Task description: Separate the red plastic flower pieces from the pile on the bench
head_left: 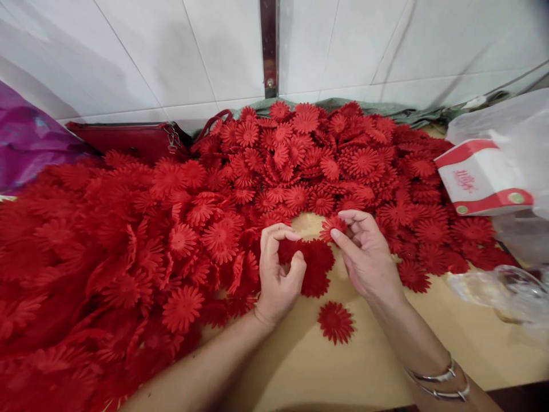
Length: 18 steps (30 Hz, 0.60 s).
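Observation:
Between the thumb and fingers of my right hand [371,260] is a small red artificial flower [329,228], pinched at its edge and raised over the table. My left hand [278,274] is curled to its left, thumb and forefinger parted by a gap, and I see nothing in it. Under and between the hands lie darker red petal layers [316,272], partly covered by my left hand. A single red petal layer [335,322] rests flat on the table nearer to me.
Loose red flower pieces [180,240] are heaped along the left and back of the wooden table [364,366]. A red purse [128,140] leans by the tiled wall. On the right are a red-and-white box [480,174] and clear plastic [510,292]; purple plastic [34,137] lies left.

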### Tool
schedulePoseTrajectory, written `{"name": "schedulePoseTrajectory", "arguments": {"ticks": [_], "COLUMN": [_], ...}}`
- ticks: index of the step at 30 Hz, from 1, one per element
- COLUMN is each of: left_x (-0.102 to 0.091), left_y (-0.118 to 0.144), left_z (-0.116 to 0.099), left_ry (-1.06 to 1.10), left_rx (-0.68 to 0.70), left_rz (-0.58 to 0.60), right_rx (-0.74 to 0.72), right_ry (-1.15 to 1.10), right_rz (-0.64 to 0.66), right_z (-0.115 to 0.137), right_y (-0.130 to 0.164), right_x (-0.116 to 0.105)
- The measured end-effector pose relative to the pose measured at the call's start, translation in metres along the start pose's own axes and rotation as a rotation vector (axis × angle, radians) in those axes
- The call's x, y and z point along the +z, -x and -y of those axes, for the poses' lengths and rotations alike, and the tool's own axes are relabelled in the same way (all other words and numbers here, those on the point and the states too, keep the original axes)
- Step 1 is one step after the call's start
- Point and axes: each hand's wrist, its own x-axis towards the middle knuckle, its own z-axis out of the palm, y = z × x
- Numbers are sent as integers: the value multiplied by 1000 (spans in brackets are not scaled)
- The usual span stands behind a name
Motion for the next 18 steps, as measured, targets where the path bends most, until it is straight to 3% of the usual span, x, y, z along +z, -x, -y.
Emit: {"name": "schedulePoseTrajectory", "arguments": {"ticks": [6,11,16,18], "left_x": [-2,0,3,3], "left_y": [4,9,8,7], "left_z": [-7,-9,-9,-9], "left_ry": [-72,-68,-29,-48], "left_rx": [113,211,282,271], "left_rz": [5,61,76,68], "right_rx": [19,34,-126,-134], "right_ry": [20,152,321,323], "right_rz": [51,333,128,127], "right_z": [0,10,14,13], "right_y": [1,3,-1,-2], "right_x": [-3,-4,-13,-16]}}
